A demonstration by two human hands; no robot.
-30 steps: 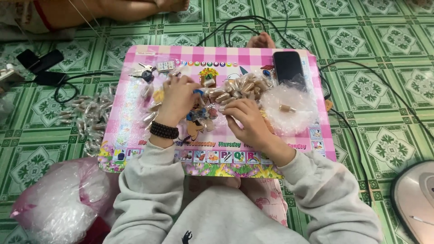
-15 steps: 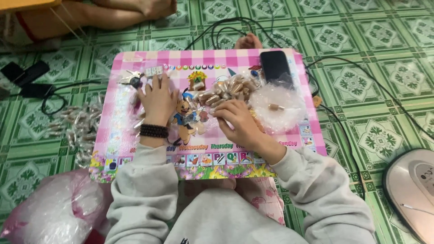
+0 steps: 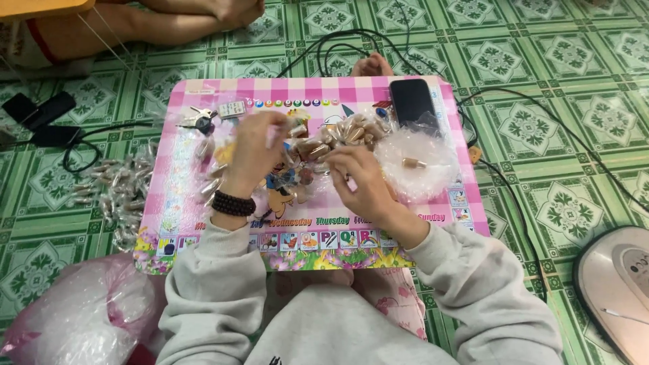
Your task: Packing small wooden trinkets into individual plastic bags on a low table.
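- Two hands work over a pink checked lap table (image 3: 203, 101), both near its middle.
- L hand (image 3: 253, 145), bead bracelet (image 3: 233, 203) on wrist, fingers pinched together on a small pale piece; blurred, can't tell what exactly.
- R hand (image 3: 362, 179) curled, fingertips together by the pile of small tan pieces (image 3: 338, 135) at table centre; grip unclear.
- Phone (image 3: 410, 101) on table's far right corner, clear plastic bag (image 3: 419, 162) just below it.
- Keys (image 3: 197, 120) at table's far left.
- More wrapped pieces (image 3: 118, 192) on floor left of table.
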